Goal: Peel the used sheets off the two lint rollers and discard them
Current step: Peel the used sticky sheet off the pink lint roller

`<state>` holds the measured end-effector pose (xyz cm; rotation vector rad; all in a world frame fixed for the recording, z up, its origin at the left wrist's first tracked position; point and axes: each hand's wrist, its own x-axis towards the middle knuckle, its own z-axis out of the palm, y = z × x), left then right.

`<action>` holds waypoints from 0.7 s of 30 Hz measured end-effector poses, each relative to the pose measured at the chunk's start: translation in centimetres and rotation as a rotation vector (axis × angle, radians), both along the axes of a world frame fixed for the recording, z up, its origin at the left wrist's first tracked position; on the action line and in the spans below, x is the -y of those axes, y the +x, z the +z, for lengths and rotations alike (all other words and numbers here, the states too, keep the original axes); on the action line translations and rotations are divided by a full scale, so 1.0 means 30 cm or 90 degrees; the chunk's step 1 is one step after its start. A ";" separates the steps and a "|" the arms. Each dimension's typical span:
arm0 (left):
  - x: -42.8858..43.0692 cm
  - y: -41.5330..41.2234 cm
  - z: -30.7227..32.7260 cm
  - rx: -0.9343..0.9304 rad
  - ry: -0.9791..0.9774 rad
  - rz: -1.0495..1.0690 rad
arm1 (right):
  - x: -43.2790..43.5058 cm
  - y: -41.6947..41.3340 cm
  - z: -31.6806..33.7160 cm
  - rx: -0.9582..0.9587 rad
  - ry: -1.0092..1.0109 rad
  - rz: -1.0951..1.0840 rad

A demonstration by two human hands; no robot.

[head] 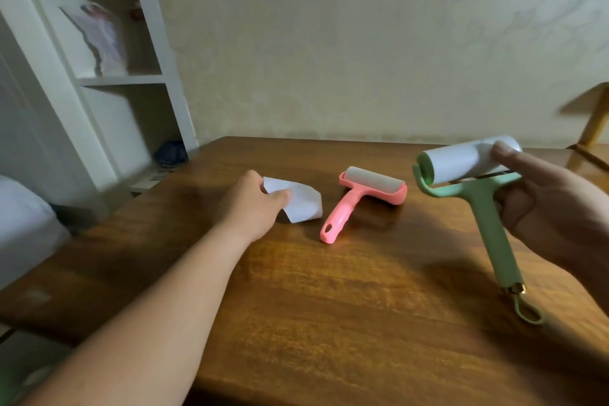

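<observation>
My left hand (255, 204) reaches out over the middle of the wooden table (296, 306) and pinches a curled white peeled sheet (304, 204) between thumb and fingers. Just right of the sheet a pink lint roller (359, 199) lies flat on the table, handle pointing toward me. At the right my right hand (553, 204) holds a green lint roller (484, 214) above the table, fingers around the top of its handle and the index finger resting on its white roll. The green handle hangs down with a loop at its end.
A white shelf unit (108, 79) stands at the left past the table's corner, with a bag on one shelf. Something white (23, 224) sits low at the left edge. A wooden chair part (593, 128) shows at the far right. A pale wall lies behind the table.
</observation>
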<state>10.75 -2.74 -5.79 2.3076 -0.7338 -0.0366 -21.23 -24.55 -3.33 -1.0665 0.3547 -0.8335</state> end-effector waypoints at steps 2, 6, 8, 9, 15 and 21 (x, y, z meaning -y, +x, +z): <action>-0.009 -0.003 -0.015 0.007 -0.037 0.022 | 0.017 -0.001 -0.008 -0.008 -0.009 0.002; -0.025 -0.013 -0.006 0.074 -0.157 0.070 | 0.039 0.002 -0.020 -0.027 -0.001 -0.005; -0.033 -0.020 0.001 0.136 -0.219 0.080 | 0.037 0.006 -0.020 -0.035 -0.005 -0.003; -0.037 -0.026 0.001 0.158 -0.251 0.071 | 0.029 0.009 -0.020 -0.034 -0.005 0.001; 0.010 -0.163 0.035 0.164 -0.338 -0.150 | -0.044 0.011 0.010 -0.011 0.007 -0.017; 0.142 -0.386 0.124 -0.018 -0.216 -0.449 | -0.077 0.012 0.032 -0.031 0.016 -0.041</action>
